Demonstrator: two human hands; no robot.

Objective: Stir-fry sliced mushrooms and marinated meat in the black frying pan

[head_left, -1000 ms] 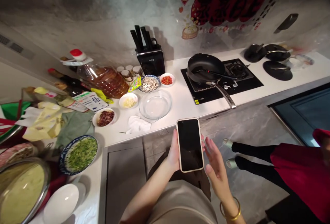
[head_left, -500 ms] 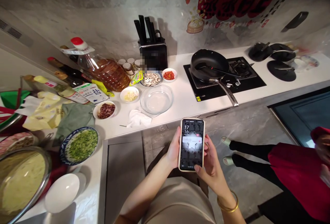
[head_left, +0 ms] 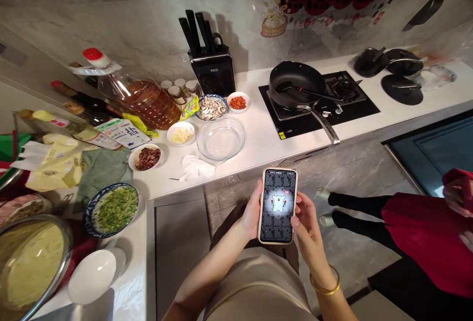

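A smartphone (head_left: pixel 278 205) in a pale case is held upright in front of my body, below the counter edge. Its lit screen shows a white cartoon bear on a dark pattern. My left hand (head_left: pixel 254 211) grips the phone's left side, thumb along the edge. Around the right side curl the fingers of my right hand (head_left: pixel 307 222), with the thumb at the lower right edge of the case. A gold bangle (head_left: pixel 325 281) circles my right wrist. Closest on the counter are a clear glass dish (head_left: pixel 220 138) and a crumpled white cloth (head_left: pixel 197 167).
A black wok (head_left: pixel 297 84) sits on the gas hob (head_left: pixel 354 114). Along the counter stand a knife block (head_left: pixel 213 73), sliced mushrooms (head_left: pixel 211 108), chopped chilies (head_left: pixel 238 102), chopped greens (head_left: pixel 115 210) and an oil jug (head_left: pixel 144 101). At right stands a person in a red apron (head_left: pixel 424 222).
The phone's screen has gone from the lock screen with clock and notification to a bear picture. My right thumb has moved from the screen's bottom to the phone's edge. The view has shifted slightly.
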